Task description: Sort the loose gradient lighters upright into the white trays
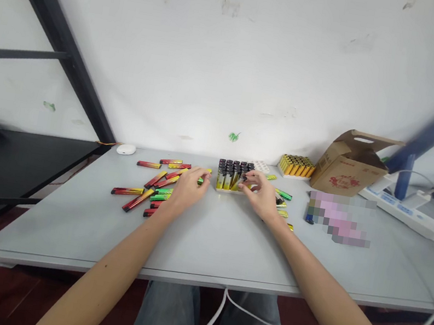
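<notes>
Head view sets both hands near the middle of the frame, above a pale table (204, 238). Our right hand (260, 195), just right of centre, has thumb and fingertips drawn nearly together on a tilted lighter (242, 179) at the front right of the tray (229, 191), beside the upright lighters (228, 180). Our left hand (192, 185), left of the tray, is loosely curled, fingertips close; a bit of green shows there (we can't make out whether it is held or lies behind).

If we pushed the tilted lighter at that slant, it could knock its neighbours askew; slick casing could also let it slip from our fingertips. Our right forearm sits close to a green lighter (284, 194), so a careless sweep might scatter it.

The loose lighters (138, 200), left of centre, are slim, glossy bars, mostly red fading to gold, with black ends. Right of centre, yellow lighters (299, 167) stand in tight rows beside a creased cardboard box (348, 176). Behind, the wall (231, 76) is matte and scuffed.
</notes>
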Motion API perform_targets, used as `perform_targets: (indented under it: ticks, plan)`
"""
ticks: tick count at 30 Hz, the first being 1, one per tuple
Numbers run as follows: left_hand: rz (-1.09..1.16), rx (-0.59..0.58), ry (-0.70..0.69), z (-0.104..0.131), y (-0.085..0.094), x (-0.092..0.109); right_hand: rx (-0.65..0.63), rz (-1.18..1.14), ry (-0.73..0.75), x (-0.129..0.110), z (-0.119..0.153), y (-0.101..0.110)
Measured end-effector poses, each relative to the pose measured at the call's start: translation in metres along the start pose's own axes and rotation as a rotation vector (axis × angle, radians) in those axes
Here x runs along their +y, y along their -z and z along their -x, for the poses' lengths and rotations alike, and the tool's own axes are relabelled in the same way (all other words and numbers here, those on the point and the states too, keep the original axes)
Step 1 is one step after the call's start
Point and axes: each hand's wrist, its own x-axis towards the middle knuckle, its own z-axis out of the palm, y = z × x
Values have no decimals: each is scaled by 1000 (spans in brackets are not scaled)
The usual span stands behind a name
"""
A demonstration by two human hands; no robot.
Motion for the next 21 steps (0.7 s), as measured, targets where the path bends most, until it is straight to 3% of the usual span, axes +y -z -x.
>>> perform_targets:
  ticks: [6, 10, 16, 21]
  plan:
    - [-1, 8, 2, 0, 0, -1, 92, 342, 301, 5, -3, 2]
    - [-3, 10, -6, 0, 0, -1, 78, 512, 438, 3, -5, 4]
    - [-11, -2, 1, 0, 0, -1, -19, 571, 437, 0, -4, 7]
    - [2, -2, -7, 0, 0, -3, 72, 469, 352, 4, -10, 27]
